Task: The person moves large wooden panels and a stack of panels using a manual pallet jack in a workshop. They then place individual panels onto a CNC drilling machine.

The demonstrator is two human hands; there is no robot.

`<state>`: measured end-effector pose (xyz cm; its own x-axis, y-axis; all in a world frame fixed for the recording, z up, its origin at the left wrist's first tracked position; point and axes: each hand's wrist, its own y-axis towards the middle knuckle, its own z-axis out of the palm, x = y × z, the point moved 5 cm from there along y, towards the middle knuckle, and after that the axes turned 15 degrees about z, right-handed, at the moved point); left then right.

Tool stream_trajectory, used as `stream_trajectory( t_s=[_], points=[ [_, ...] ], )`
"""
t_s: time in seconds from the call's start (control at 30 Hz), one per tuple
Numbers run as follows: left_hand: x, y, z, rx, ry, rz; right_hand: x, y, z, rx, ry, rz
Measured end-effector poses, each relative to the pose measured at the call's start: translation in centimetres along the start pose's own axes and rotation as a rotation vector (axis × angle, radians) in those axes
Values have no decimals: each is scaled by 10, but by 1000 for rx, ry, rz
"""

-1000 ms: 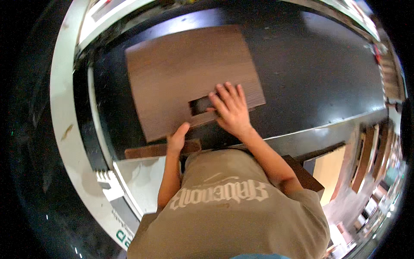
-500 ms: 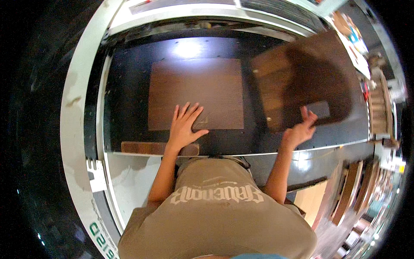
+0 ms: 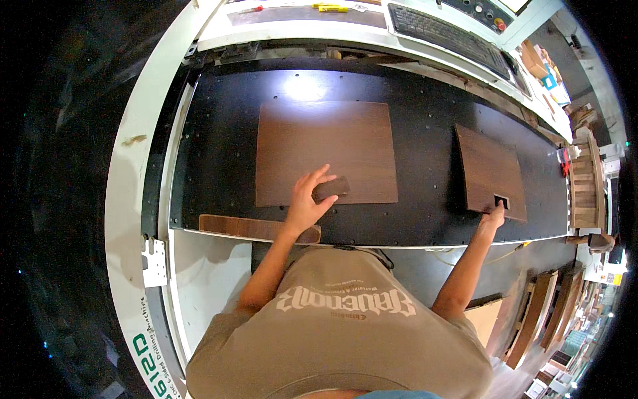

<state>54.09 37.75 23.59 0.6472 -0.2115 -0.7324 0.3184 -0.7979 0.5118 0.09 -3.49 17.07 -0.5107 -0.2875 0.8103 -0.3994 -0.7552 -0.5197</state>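
My left hand (image 3: 307,201) is closed around a small dark-brown rectangular wood block (image 3: 332,189), thumb on one side and fingers on the other. It is above the near edge of a flat brown wood-grain panel (image 3: 325,143) on the black tabletop (image 3: 425,153). At the right, my right hand (image 3: 492,214) grips a second brown panel (image 3: 490,163) at its near edge, beside a rectangular cutout (image 3: 500,201). The thumb reaches into that opening, and the fingers under the panel are hidden. This panel looks slightly tilted, its left edge off the table.
A narrow brown wood strip (image 3: 249,227) lies along the table's front edge, partly behind my left forearm. Beyond the table are a keyboard (image 3: 452,40) and yellow markers (image 3: 330,8). Wooden pallets (image 3: 585,186) and stacked boards (image 3: 533,319) stand at the right.
The cutout panel, raised and blurred before, is now lower and farther right, gripped by my right hand. My left hand, earlier spread on the other panel, now holds the small block.
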Motion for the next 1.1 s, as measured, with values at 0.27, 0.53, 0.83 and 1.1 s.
stream_trajectory(
  t_s=[0.27,0.53,0.83,1.1],
  points=[
    [-56,8,43,103,-286,40,-81,-307,91,902,-750,-156],
    [-72,8,67,407,232,328,-126,-316,-26,877,-696,390],
    [-13,-4,68,553,741,156,-115,-113,-277,-48,-769,458],
    [-2,6,61,521,647,65,-77,-39,-244,-899,-785,-451]
  ],
)
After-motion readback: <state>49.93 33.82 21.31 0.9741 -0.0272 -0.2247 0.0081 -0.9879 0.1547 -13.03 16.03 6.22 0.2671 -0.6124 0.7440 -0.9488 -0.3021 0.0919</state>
